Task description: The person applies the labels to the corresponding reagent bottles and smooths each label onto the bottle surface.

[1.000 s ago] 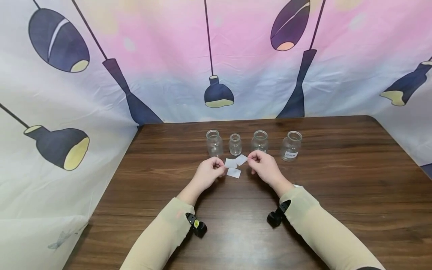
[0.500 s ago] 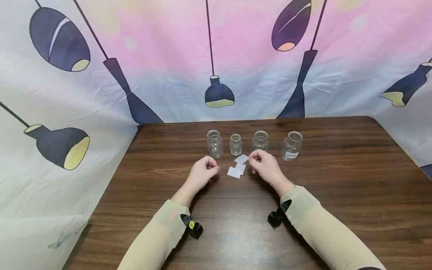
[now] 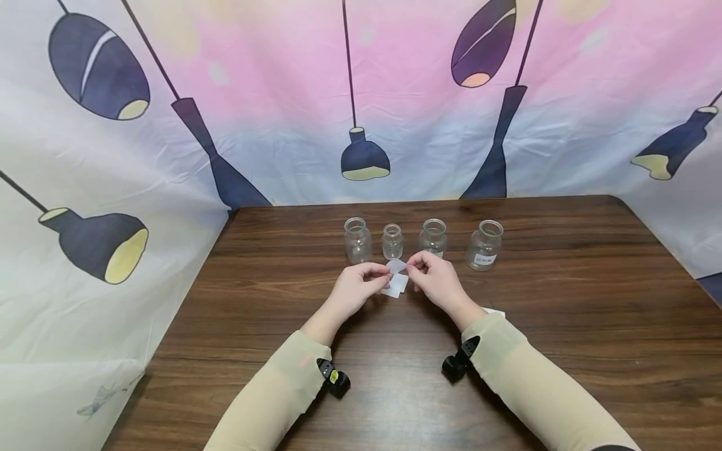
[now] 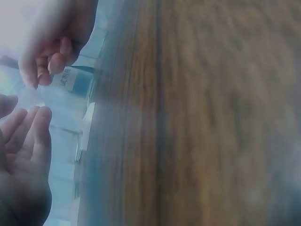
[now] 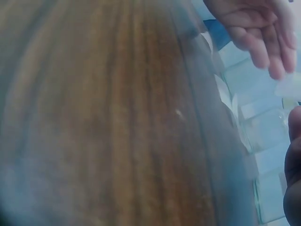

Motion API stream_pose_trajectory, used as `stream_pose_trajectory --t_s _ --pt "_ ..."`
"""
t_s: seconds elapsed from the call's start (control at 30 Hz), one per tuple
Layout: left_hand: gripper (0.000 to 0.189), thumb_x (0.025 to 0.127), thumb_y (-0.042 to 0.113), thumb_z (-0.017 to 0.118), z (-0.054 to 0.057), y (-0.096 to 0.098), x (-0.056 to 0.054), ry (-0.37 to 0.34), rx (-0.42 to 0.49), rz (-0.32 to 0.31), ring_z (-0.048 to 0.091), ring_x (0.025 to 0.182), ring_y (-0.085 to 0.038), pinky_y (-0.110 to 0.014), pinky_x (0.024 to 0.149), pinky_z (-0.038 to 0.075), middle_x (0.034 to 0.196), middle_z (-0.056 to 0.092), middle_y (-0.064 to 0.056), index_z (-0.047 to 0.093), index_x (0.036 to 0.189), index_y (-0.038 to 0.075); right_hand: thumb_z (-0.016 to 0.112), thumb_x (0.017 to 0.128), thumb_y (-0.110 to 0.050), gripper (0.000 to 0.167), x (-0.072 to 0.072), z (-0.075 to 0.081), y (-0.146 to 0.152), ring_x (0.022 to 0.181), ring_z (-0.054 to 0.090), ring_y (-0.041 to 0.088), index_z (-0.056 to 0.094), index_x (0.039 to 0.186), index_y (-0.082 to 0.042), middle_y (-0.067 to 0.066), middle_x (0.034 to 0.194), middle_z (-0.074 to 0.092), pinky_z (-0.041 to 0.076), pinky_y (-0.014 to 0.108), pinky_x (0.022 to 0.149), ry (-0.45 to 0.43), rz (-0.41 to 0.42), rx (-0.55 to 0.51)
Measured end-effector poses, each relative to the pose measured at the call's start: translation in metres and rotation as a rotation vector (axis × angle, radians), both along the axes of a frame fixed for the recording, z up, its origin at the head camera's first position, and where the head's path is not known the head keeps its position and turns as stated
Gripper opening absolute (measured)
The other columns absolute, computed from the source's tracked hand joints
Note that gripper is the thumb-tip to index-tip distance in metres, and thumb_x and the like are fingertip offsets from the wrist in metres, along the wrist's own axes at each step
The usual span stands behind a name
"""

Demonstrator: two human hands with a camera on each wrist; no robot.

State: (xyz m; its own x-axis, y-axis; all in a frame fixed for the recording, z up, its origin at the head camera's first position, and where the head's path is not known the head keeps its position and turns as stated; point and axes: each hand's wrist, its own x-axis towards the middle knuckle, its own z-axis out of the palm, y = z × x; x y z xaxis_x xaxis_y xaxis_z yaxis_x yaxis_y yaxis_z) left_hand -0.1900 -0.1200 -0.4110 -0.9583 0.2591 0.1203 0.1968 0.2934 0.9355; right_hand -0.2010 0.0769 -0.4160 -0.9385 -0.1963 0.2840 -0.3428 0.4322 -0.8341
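Observation:
In the head view a small white paper label [image 3: 397,266] is stretched between my two hands above the table. My right hand [image 3: 437,282] pinches its right corner between thumb and forefinger. At its left edge, my left hand [image 3: 358,289] pinches with thumb and fingertips, its other fingers loosely extended in the left wrist view. Just below the held label, white paper slips [image 3: 397,285] lie overlapping on the wood. Behind the hands stand a glass jar [image 3: 358,243], a smaller glass jar [image 3: 392,243], and another jar [image 3: 433,233] partly covered by my right hand.
A further glass jar [image 3: 486,241] with a printed white label stands to the right of the others. Another white paper [image 3: 496,312] shows from behind my right wrist. The brown wooden table [image 3: 586,300] ends at a patterned curtain [image 3: 271,125].
My left hand set a slip onto the others and drew back left, then came in to the label in my right hand. The right hand shifted slightly left.

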Motion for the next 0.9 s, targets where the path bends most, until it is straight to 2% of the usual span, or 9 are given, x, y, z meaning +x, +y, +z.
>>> stream_pose_trajectory --t_s 0.13,0.23,0.37,0.47,0.63,0.9 --pt "0.027 0.088 0.009 0.063 -0.001 0.005 -0.001 -0.023 0.059 -0.01 0.066 0.089 -0.022 -0.032 0.074 0.054 0.107 0.066 -0.018 0.064 0.111 -0.006 0.061 0.088 -0.01 0.005 0.002 -0.001 -0.002 0.052 0.055 0.012 0.064 0.087 -0.006 -0.004 0.063 0.058 0.043 0.026 0.047 0.05 0.063 0.026" --pt "0.028 0.089 0.007 0.062 -0.001 0.007 -0.001 -0.035 0.102 -0.012 0.066 0.092 -0.028 -0.035 0.075 0.054 0.103 0.066 -0.021 0.062 0.112 -0.008 0.063 0.085 -0.007 0.004 0.003 -0.002 -0.004 0.059 0.054 0.01 0.066 0.087 -0.008 -0.004 0.071 0.06 0.045 0.026 0.052 0.131 0.099 0.064" --pt "0.024 0.091 0.01 0.061 -0.001 0.009 -0.004 -0.032 0.117 -0.006 0.067 0.084 -0.028 -0.034 0.071 0.055 0.095 0.067 -0.02 0.063 0.107 -0.008 0.065 0.082 -0.006 0.007 0.002 -0.003 -0.005 0.068 0.053 0.009 0.068 0.086 -0.011 -0.003 0.085 0.061 0.046 0.025 0.061 0.239 0.128 0.108" --pt "0.021 0.091 0.011 0.06 0.0 0.01 -0.006 -0.012 0.107 0.01 0.067 0.075 -0.021 -0.033 0.067 0.055 0.088 0.068 -0.016 0.064 0.101 -0.007 0.066 0.082 -0.006 0.008 0.001 -0.003 -0.006 0.068 0.052 0.01 0.068 0.088 -0.011 -0.001 0.088 0.06 0.045 0.025 0.061 0.266 0.162 0.106" --pt "0.017 0.092 0.005 0.056 0.003 0.011 -0.011 -0.012 0.139 0.04 0.063 0.068 -0.014 -0.033 0.065 0.055 0.081 0.065 -0.014 0.063 0.095 -0.01 0.069 0.082 -0.008 0.013 0.0 -0.001 -0.008 0.067 0.052 0.009 0.066 0.094 -0.01 0.0 0.089 0.059 0.046 0.025 0.058 0.231 0.172 0.088" --pt "0.016 0.092 0.005 0.055 0.006 0.01 -0.014 -0.001 0.071 0.07 0.066 0.074 -0.028 -0.033 0.067 0.055 0.084 0.066 -0.017 0.063 0.094 -0.009 0.064 0.086 -0.009 0.017 -0.005 0.001 -0.005 0.064 0.052 0.012 0.06 0.103 -0.004 0.005 0.087 0.062 0.043 0.026 0.056 0.089 0.008 0.052"
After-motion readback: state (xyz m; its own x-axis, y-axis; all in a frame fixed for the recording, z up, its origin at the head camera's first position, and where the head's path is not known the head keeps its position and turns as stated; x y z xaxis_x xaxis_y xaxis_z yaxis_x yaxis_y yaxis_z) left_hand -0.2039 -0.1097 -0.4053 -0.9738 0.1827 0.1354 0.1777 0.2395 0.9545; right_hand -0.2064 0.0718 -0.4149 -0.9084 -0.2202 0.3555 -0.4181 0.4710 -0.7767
